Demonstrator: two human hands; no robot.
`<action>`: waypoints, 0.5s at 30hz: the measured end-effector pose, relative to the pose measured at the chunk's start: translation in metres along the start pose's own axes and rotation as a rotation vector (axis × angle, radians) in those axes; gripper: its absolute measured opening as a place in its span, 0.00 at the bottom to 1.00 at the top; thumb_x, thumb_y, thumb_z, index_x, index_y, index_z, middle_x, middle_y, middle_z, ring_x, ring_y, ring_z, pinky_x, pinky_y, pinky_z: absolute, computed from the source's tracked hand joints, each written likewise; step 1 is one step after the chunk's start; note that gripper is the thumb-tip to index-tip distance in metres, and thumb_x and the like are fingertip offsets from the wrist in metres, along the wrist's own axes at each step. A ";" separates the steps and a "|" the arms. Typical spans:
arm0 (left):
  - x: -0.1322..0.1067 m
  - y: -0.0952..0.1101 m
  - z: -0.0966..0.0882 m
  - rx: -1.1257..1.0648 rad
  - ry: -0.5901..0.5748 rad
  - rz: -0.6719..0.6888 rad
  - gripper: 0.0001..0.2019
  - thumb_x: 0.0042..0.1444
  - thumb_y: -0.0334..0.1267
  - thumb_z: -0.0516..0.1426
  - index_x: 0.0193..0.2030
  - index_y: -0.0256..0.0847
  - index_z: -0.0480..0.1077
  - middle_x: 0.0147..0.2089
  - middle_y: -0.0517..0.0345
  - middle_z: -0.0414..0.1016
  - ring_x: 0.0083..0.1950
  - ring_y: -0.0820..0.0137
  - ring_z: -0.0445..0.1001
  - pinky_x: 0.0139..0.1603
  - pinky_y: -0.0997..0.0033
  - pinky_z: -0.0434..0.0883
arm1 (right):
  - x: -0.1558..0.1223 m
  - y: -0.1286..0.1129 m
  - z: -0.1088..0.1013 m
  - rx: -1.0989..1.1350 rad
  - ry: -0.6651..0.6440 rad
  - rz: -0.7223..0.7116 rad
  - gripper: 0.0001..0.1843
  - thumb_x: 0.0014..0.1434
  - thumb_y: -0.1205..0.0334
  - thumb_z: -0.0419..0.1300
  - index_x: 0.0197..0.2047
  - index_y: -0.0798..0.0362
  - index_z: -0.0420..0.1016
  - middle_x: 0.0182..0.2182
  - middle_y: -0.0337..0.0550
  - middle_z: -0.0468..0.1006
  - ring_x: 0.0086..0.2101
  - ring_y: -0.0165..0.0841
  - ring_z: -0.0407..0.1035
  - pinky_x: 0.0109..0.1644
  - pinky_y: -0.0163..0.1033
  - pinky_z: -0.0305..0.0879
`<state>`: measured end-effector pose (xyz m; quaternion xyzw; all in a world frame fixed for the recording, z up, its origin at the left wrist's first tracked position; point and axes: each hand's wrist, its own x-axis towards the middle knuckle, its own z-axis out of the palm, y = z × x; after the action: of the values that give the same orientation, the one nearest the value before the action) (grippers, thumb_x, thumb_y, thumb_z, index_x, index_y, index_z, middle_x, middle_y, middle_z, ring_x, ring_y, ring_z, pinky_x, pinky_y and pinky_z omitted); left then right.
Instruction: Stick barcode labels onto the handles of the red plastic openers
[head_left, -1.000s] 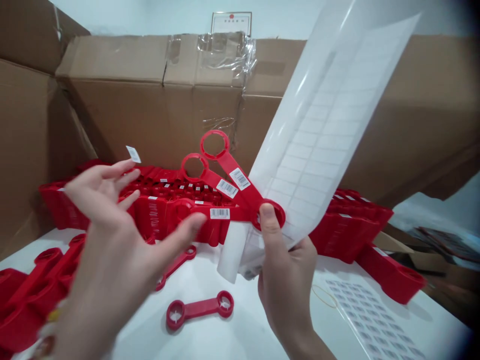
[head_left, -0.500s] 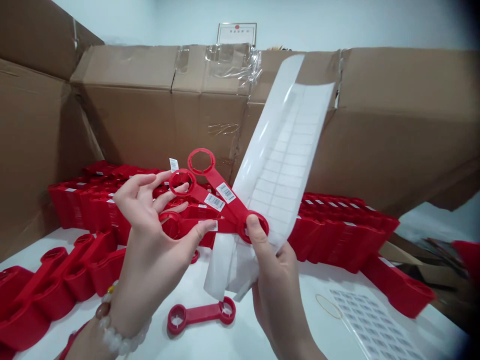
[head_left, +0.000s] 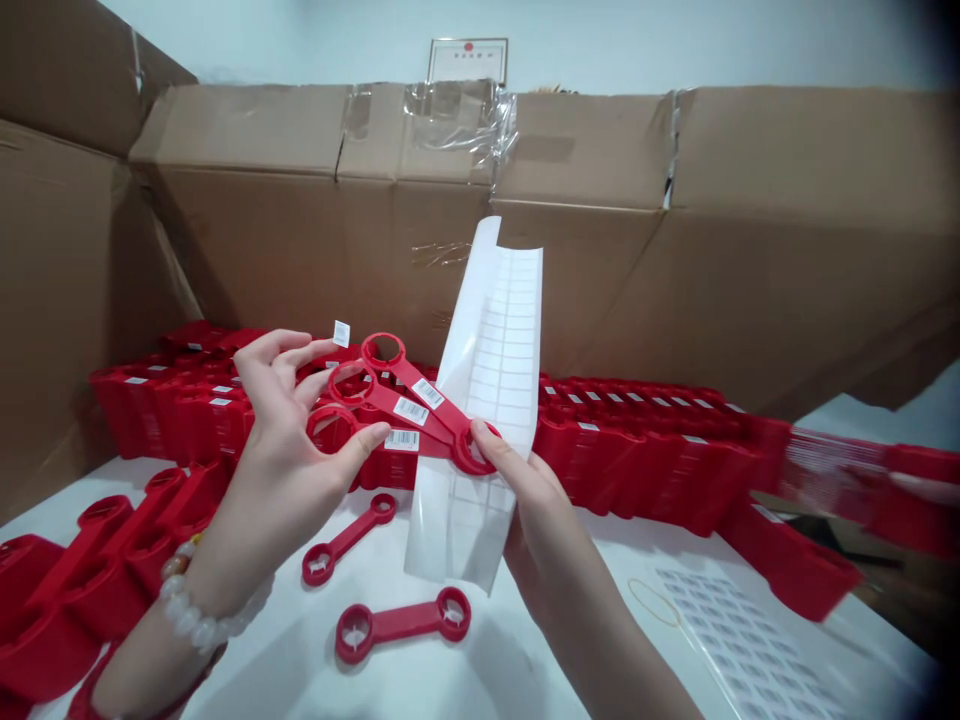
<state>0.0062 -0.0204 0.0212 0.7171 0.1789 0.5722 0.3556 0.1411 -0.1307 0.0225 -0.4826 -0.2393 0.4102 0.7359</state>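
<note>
above table (head_left: 360, 690), 3 barcoded red ring-ended pieces (head_left: 436, 426)

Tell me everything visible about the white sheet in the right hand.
The white sheet looks like thin, glossy paper, its face ruled into rows of pale rectangles, with a plain strip along the left that appears curled over. It stands steeply, top leaning slightly right, with cardboard behind its upper part. The right hand grips it together with three fanned red pieces, which partly cover its middle.
</note>
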 end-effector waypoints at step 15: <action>0.009 -0.004 -0.001 -0.284 -0.105 0.035 0.34 0.50 0.25 0.65 0.55 0.51 0.49 0.70 0.47 0.49 0.68 0.60 0.62 0.52 0.71 0.77 | 0.008 0.002 -0.006 -0.008 0.130 -0.085 0.28 0.50 0.45 0.70 0.50 0.53 0.78 0.44 0.49 0.81 0.43 0.44 0.76 0.43 0.43 0.75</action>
<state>0.0083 -0.0116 0.0247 0.6913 0.0648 0.5597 0.4523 0.1488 -0.1263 0.0178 -0.5009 -0.2127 0.3455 0.7646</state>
